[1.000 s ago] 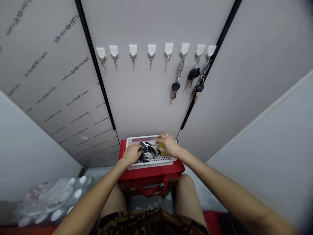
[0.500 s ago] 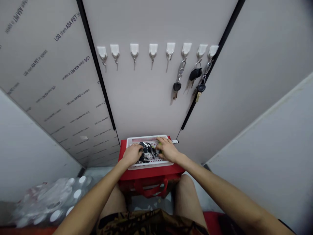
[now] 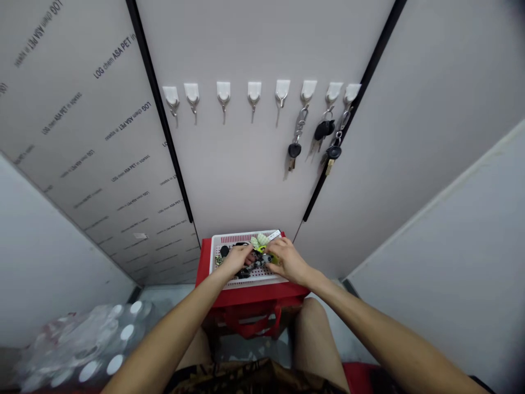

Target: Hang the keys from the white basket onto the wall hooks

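Observation:
A white perforated basket (image 3: pixel 233 237) rests on a red bag (image 3: pixel 250 295) between my knees. It holds a tangle of black keys and keyrings (image 3: pixel 251 264) and a pale green tag (image 3: pixel 260 241). My left hand (image 3: pixel 237 260) and my right hand (image 3: pixel 287 260) are both inside the basket, fingers curled and pinching the key bunch from either side. A single black key fob (image 3: pixel 224 251) lies at the basket's left.
On the grey wall panel, a row of white hooks (image 3: pixel 223 91) runs across; the three rightmost carry key sets (image 3: pixel 324 130). Black seams frame the panel. A plastic-wrapped pack of bottles (image 3: pixel 82 350) lies on the floor at the lower left.
Both hands have drawn together over the middle of the basket onto the key bunch. The green tag, earlier under my right hand, now shows at the basket's far edge.

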Demonstrator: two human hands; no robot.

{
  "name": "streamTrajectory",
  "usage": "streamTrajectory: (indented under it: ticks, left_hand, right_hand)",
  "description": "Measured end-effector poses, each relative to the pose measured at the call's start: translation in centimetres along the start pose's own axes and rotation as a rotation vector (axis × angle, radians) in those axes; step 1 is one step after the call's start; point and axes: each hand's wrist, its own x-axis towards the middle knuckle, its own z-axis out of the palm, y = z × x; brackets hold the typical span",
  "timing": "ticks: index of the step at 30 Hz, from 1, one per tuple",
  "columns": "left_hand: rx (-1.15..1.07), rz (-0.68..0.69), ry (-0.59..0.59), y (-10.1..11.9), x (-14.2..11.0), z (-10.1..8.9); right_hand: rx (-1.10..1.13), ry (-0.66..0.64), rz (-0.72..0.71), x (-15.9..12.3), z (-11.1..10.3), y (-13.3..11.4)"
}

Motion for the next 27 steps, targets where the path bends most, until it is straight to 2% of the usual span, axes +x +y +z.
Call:
streamTrajectory:
  ticks: [3, 7, 12, 16, 18, 21, 23, 27]
  left_hand:
    - [-0.209, -0.045, 0.069, 0.7, 0.1, 0.9]
    - [-0.265, 0.101, 0.172, 1.4, -0.1, 1.1]
    - [0.006, 0.304, 0.163, 3.2, -0.3, 0.8]
    - [0.228, 0.519, 0.163, 5.2, -0.2, 0.9]
    - [0.241, 0.550, 0.175, 6.2, 0.0, 0.9]
    - [0.177, 0.555, 0.215, 8.3, 0.6, 0.8]
    - [0.049, 0.586, 0.223, 10.3, 0.9, 0.7]
    - [-0.282, 0.559, 0.147, 15.4, 1.1, 0.1]
  right_hand:
    - [0.051, -0.008, -0.051, -0.4, -0.1, -0.5]
    - [0.175, 0.034, 0.024, -0.8, -0.1, -0.9]
    - [0.476, 0.195, 0.288, 1.1, -1.7, -1.3]
    - [0.492, 0.213, 0.311, 3.5, -3.6, -1.6]
    - [0.554, 0.250, 0.358, 4.4, -4.5, -1.6]
    - [0.754, 0.385, 0.448, 5.6, -6.2, -1.5]
    - [0.862, 0.513, 0.470, 6.5, -7.9, -1.5]
    - [0.966, 0.726, 0.414, 9.0, -12.3, -2.1]
